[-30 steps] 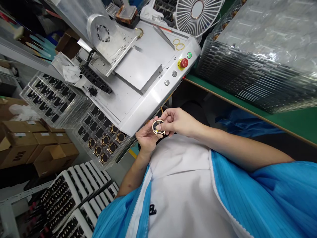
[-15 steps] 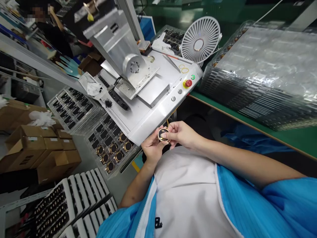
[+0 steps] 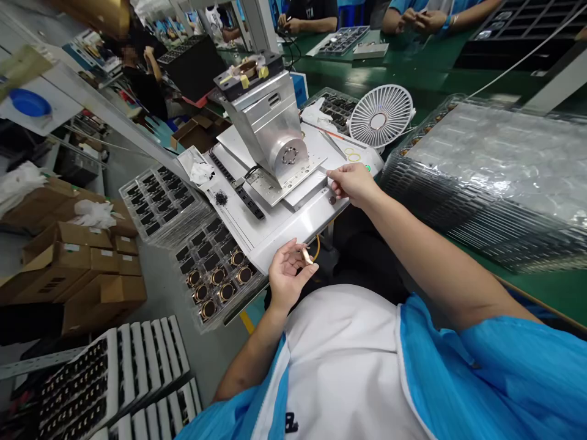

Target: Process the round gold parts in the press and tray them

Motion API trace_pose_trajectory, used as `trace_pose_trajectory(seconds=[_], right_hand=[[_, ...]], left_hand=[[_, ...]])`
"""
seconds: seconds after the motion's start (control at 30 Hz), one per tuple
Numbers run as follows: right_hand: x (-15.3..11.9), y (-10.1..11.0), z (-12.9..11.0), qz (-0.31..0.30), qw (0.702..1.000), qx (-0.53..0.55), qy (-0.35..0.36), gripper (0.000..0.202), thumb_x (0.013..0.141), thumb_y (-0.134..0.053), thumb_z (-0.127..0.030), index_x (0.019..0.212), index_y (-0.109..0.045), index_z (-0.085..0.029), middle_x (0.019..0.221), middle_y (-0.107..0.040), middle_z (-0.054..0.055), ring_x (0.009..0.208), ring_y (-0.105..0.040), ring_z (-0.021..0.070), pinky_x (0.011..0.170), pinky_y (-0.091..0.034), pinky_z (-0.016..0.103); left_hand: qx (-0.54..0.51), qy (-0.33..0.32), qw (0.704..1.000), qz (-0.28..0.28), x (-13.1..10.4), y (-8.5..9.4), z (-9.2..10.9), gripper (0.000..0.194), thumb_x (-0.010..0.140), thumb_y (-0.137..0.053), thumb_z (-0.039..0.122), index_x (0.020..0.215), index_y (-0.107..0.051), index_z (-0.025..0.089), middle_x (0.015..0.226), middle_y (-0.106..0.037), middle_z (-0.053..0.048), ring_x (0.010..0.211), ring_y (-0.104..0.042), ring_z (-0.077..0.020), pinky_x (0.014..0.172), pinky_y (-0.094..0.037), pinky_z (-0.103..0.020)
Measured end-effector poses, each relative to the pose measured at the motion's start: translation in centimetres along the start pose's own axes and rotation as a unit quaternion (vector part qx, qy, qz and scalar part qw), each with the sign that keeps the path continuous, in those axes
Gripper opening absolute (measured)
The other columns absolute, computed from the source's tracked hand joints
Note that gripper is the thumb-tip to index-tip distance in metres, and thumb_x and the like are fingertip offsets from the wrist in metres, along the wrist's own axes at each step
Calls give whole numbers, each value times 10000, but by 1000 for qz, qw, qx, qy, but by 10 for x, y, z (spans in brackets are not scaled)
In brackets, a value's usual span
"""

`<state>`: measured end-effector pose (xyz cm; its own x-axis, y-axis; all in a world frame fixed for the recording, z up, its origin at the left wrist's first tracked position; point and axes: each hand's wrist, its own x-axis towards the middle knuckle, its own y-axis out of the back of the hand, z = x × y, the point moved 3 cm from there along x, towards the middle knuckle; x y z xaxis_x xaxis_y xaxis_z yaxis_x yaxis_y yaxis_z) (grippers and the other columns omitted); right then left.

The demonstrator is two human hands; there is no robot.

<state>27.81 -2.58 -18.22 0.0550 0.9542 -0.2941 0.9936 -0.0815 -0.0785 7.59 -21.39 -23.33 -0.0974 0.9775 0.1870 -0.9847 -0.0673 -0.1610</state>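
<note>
My left hand (image 3: 288,273) is closed around the edge of a round gold-rimmed watch case (image 3: 306,255), held tilted nearly edge-on just off the front of a white bench machine (image 3: 275,241). Farther forward, my right hand (image 3: 355,183) hovers over the machine's front panel with thumb and fingertips pinched. Whatever they grip, if anything, is too small to make out. Beneath these fingers a dark round spot (image 3: 332,200) shows, perhaps a panel button. The metal head (image 3: 279,134) of the machine stands just left of my right hand.
Clear trays (image 3: 215,269) with gold-rimmed cases and black parts lie at left. A white fan (image 3: 381,116) and a tall stack of plastic trays (image 3: 495,177) stand right. Cardboard boxes (image 3: 92,269) and foam racks (image 3: 151,360) are lower left. Co-workers' hands (image 3: 422,21) work across the green table.
My right hand has left the watch case and reached forward to the machine's panel. My left hand keeps the case, now turned edge-on. The view has tilted upward.
</note>
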Motion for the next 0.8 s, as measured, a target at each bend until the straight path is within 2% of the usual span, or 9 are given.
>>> trace_pose_trajectory(seconds=[0.07,0.13,0.2,0.27,0.37,0.47,0.67,0.8], right_hand=[[-12,1,0,6,999,-3,36,390,894,-800,-265,664,-492,-199,475,-523,-29,357,-425,72,347,-379,189],[-33,-1,3,-19,997,-4,71,412,847,-845,-326,657,-502,-199,478,-526,-30,367,-437,76,358,-373,195],[-60,-7,11,-84,993,-16,78,442,756,-905,-414,659,-535,-193,480,-546,-23,368,-452,83,359,-364,203],[-88,-13,23,-162,985,-38,54,472,676,-935,-486,666,-574,-182,479,-567,-12,361,-455,87,355,-352,207],[-119,-20,41,-237,969,-64,11,492,650,-927,-537,675,-598,-172,474,-579,-4,360,-468,92,355,-348,201],[-131,-23,51,-244,966,-86,0,472,680,-905,-526,673,-591,-173,481,-588,-6,363,-486,93,355,-355,191],[-130,-22,55,-217,968,-127,21,385,749,-861,-440,694,-583,-179,516,-618,-7,377,-510,95,363,-364,188],[-128,-24,62,-209,973,-99,22,415,700,-898,-453,750,-589,-181,597,-655,0,449,-549,104,380,-401,189]], left_hand=[[33,-23,999,9,0,0,0,684,707,-952,268,1323,-660,212,1164,-779,-124,944,-795,-192,805,-657,-273],[70,-47,996,12,1,-1,1,727,716,-944,274,1370,-634,196,1185,-781,-150,999,-795,-218,823,-660,-288],[104,-68,992,8,1,-3,2,762,738,-929,275,1420,-598,197,1219,-778,-161,1045,-791,-234,866,-663,-315],[133,-79,988,5,1,-5,3,786,757,-918,274,1457,-567,206,1256,-770,-163,1091,-783,-241,920,-658,-338],[159,-89,983,6,1,-8,3,789,778,-904,271,1480,-548,214,1293,-760,-158,1138,-770,-245,970,-646,-349],[163,-106,981,1,1,-9,3,772,798,-886,250,1489,-543,217,1295,-761,-151,1147,-767,-241,967,-646,-342],[180,-99,979,12,-2,-8,3,734,802,-883,271,1463,-572,200,1291,-762,-161,1143,-769,-256,957,-655,-356],[175,-100,979,21,-5,-8,1,688,800,-887,287,1421,-605,193,1280,-766,-159,1142,-770,-267,963,-658,-373]])
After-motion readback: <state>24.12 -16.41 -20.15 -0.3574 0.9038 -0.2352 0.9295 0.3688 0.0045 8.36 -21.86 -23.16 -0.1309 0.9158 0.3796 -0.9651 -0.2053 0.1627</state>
